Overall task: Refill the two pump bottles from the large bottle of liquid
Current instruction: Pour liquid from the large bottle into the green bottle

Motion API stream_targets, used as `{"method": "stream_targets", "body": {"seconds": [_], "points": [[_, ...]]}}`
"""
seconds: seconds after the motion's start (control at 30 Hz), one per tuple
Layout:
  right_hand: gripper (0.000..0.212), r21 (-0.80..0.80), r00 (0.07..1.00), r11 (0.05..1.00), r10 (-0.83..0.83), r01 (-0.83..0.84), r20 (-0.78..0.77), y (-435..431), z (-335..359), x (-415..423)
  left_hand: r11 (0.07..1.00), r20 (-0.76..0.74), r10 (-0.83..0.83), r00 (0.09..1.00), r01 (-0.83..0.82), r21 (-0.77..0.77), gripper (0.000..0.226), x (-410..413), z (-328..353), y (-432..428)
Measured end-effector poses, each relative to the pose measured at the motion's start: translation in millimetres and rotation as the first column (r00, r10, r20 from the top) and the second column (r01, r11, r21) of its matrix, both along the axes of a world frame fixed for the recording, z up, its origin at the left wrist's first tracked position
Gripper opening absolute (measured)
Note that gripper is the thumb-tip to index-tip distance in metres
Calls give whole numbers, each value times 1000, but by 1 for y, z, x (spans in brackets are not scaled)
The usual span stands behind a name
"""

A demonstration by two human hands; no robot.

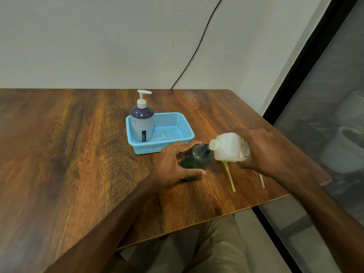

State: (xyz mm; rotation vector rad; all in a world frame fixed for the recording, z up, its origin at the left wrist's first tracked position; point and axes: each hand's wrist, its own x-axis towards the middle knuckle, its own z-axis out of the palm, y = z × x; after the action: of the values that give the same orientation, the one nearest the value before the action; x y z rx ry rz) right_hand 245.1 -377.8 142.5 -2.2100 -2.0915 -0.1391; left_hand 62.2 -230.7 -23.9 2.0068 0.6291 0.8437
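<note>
My left hand holds a dark see-through pump bottle that stands on the wooden table with its pump off and its neck bare. My right hand grips the large whitish bottle, tipped on its side with its open mouth right at the dark bottle's neck. The second pump bottle, grey with a white pump, stands upright in the left end of a blue mesh basket.
A yellowish pump tube lies on the table below the large bottle, and another pale tube lies near the table's right edge. A black cable runs down the wall behind. My legs show below the table's near edge.
</note>
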Motion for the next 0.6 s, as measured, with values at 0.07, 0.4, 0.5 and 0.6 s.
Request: {"method": "stream_targets", "body": {"seconds": [0.07,0.4,0.5,0.6], "points": [[49,-2,1000,1000,-5,5,0,0,0,-1,1000,1,2,1000,-2,4,93,0,0,0],[49,-32,1000,999,-23,22,-3,-1,3,-2,1000,10,-5,1000,5,19,91,-1,2,-2],[52,-24,1000,1000,-9,9,16,-1,3,-2,1000,11,-7,1000,7,11,92,-1,2,-2],[54,-26,999,1000,-11,12,31,0,2,-1,1000,8,-5,1000,5,23,91,-1,2,-2]]}}
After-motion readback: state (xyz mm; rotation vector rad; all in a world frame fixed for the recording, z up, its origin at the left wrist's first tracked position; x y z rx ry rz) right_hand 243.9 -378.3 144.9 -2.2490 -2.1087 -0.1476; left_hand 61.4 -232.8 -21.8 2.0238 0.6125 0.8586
